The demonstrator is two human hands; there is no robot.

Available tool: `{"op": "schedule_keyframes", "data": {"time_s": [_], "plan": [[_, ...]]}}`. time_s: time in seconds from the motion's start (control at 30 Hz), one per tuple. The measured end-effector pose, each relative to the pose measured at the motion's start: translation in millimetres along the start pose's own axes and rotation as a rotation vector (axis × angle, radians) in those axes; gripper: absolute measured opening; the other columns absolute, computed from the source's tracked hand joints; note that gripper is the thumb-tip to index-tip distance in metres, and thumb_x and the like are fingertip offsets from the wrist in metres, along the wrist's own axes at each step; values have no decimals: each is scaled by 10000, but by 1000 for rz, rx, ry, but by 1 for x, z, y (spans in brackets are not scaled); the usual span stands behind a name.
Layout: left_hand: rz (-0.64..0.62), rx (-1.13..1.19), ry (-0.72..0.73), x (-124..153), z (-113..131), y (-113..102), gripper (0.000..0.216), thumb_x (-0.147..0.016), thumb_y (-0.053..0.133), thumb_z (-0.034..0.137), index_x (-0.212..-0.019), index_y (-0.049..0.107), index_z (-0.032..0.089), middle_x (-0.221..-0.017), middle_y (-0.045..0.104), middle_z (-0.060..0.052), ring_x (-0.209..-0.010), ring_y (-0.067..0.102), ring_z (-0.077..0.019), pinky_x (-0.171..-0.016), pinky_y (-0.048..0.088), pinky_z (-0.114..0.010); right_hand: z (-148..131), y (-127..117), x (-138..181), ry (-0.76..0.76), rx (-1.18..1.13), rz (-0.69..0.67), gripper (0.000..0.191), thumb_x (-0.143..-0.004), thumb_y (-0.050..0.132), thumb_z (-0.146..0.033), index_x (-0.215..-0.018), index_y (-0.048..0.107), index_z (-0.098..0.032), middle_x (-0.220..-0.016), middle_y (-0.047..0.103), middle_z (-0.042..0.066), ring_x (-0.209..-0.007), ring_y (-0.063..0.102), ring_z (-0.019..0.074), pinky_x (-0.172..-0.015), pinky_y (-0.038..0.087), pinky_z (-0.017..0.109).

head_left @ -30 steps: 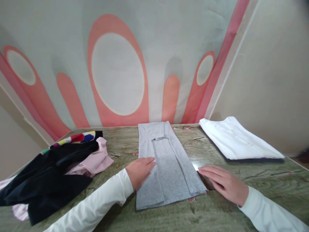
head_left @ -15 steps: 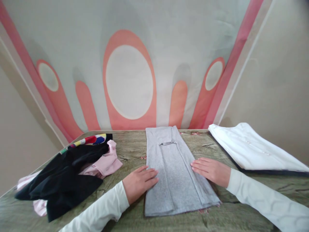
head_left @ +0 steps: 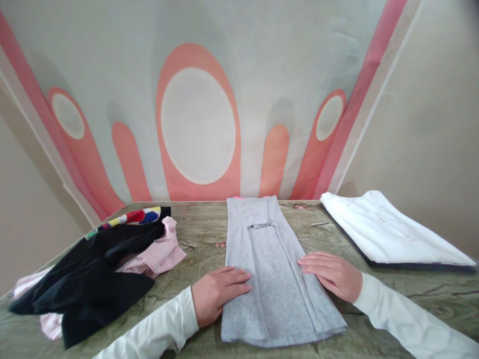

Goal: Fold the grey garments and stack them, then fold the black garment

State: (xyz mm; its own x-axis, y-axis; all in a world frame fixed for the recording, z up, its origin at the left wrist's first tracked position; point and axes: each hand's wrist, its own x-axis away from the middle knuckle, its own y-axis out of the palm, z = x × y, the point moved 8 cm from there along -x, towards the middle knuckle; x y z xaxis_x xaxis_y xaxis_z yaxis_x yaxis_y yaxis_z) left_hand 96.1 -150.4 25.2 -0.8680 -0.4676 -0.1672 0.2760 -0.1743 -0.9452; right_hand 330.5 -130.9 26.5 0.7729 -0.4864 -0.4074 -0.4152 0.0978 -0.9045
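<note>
A long grey garment (head_left: pixel 271 269), folded into a narrow strip, lies lengthwise on the green wood-grain table (head_left: pixel 392 294), running from the wall towards me. My left hand (head_left: pixel 219 294) lies flat on its left edge, fingers stretched out and pointing right. On the garment's right edge rests my right hand (head_left: pixel 333 273), also flat, with fingers pointing left. Both arms wear white sleeves. Neither hand grips anything.
A heap of black cloth (head_left: pixel 90 279) with pink clothes (head_left: pixel 159 252) and a multicoloured piece (head_left: pixel 130 218) sits at the left. A folded white garment (head_left: pixel 385 229) on a dark one lies at the right. A wall with pink ovals stands behind the table.
My right hand moved from the table beside the garment onto its right edge. My left hand slid slightly further onto the left edge. The view shifted a little.
</note>
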Motion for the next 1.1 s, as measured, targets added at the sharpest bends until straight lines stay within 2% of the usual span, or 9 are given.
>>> {"op": "schedule_keyframes", "data": {"time_s": [0.23,0.37,0.43,0.5,0.57,0.67,0.77,0.93,1.1], "plan": [[-74,228,-57,9,22,-7,431,-857,357,214,-1284,374,271,-1373,329,-21,-1266,274,-194,-1056,177,-406,-25,-22,7,112,-156,34,265,-829,389,-159,-987,597,-203,-957,656,68,-921,578,156,-837,424,336],[-276,468,-86,9,34,-15,570,-739,554,497,-1251,431,279,-1371,333,-24,-1258,274,-264,-1045,162,-437,-20,-20,-1,421,-182,-45,183,-819,410,-257,-848,577,-188,-788,625,51,-700,562,141,-669,429,286],[-335,571,-134,-3,28,-21,578,-717,553,545,-1217,475,266,-1297,445,-30,-1190,392,-250,-1009,270,-391,-18,-13,-2,623,-130,-109,157,-781,464,-327,-762,531,-187,-704,583,21,-604,518,128,-587,395,263],[-304,604,-199,-29,10,-27,465,-789,481,506,-1164,525,235,-1154,575,-33,-1052,529,-194,-916,389,-303,-22,-5,-1,762,-69,-182,187,-730,520,-371,-698,489,-190,-640,550,-5,-559,485,123,-552,352,256],[-196,514,-213,-67,-13,-33,406,-822,462,442,-1125,546,186,-1064,620,-52,-944,580,-163,-831,437,-254,-31,1,0,821,-27,-242,210,-701,550,-384,-665,474,-191,-610,539,-14,-553,477,126,-542,313,255],[-1,141,-223,-124,-48,-35,345,-780,532,350,-1060,570,152,-1028,618,-77,-922,574,-182,-837,425,-288,-39,5,4,844,19,-271,184,-716,535,-353,-658,476,-188,-619,552,-2,-561,482,130,-537,272,257],[48,-184,-295,-164,-73,-20,322,-722,570,270,-1025,578,160,-1043,584,-91,-959,552,-230,-832,423,-340,-39,4,9,848,59,-269,130,-744,488,-277,-653,477,-186,-626,561,11,-561,488,133,-529,248,260],[26,-416,-423,-180,-89,-2,229,-737,511,197,-956,564,157,-973,552,-102,-862,573,-244,-714,457,-362,-35,5,11,837,84,-274,77,-722,470,-183,-646,483,-188,-627,574,10,-553,497,130,-515,210,265],[80,-459,-288,-181,-78,-1,214,-800,430,147,-985,530,189,-1051,515,-84,-940,521,-211,-751,432,-340,-34,1,8,859,34,-287,85,-709,473,-193,-625,488,-193,-594,572,-11,-532,479,115,-510,196,252]]}}
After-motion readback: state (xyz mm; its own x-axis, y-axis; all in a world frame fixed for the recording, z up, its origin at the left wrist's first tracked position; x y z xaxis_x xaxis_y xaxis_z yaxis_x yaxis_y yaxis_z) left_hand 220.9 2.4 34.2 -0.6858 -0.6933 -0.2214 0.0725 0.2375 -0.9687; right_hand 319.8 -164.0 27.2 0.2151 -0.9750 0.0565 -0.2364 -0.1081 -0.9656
